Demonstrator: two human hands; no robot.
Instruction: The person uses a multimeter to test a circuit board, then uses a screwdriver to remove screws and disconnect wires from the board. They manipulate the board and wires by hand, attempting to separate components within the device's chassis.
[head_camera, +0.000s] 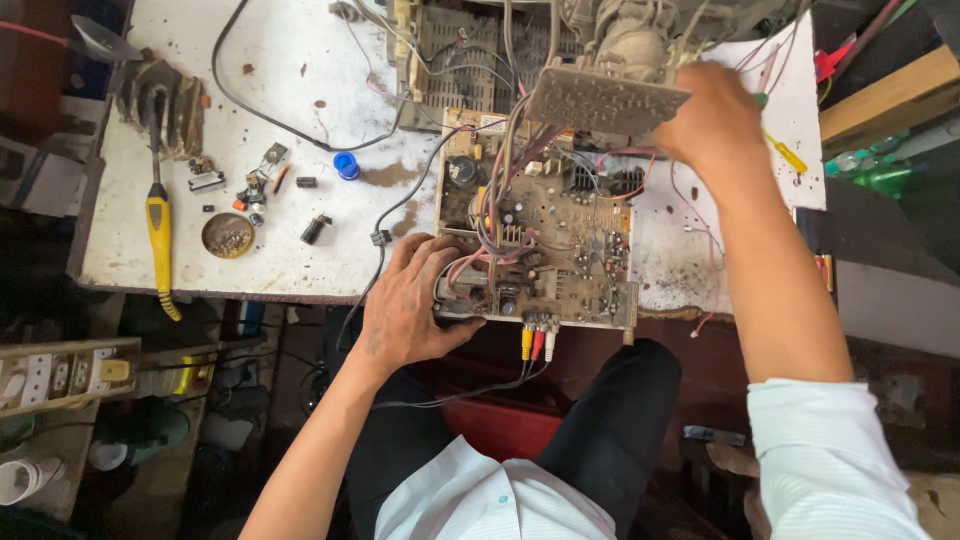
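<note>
A large brown circuit board (560, 235) crowded with components and bundled wires lies on the white worktable (290, 100), overhanging its near edge. My left hand (410, 300) grips the board's near left corner, fingers on top of it. My right hand (710, 125) is raised at the back right and holds the edge of a small perforated circuit board (600, 100), which is attached to a dusty tube neck (630, 40). Yellow, red and white plugs (537, 343) hang from the big board's front edge.
A yellow-handled soldering iron (158, 225) lies at the table's left beside a small round tin (228, 236), loose small parts and a blue cap (346, 165). A black cable (270, 115) crosses the table. A yellow screwdriver (785, 152) lies at the right. A power strip (60, 372) sits lower left.
</note>
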